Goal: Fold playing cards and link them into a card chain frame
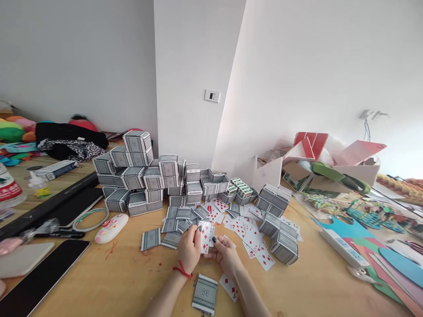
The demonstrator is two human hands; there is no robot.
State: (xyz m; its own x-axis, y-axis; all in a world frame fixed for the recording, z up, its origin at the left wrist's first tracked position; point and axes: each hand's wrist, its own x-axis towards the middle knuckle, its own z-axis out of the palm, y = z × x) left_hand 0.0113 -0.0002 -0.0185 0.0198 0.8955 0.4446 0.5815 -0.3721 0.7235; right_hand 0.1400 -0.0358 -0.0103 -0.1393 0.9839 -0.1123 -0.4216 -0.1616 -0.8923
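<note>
My left hand, with a red string on its wrist, and my right hand meet over the wooden table. Together they pinch a small fan of playing cards showing red diamonds. Loose cards lie scattered face up and face down just beyond my fingers. A face-down deck and a diamond card rest between my forearms. Behind stands a wall of cubes built from green-backed cards.
More card cubes sit to the right. At left lie a white mouse, a tape ring, a dark keyboard and a black tablet. A white power strip, coloured paper and boxes crowd the right.
</note>
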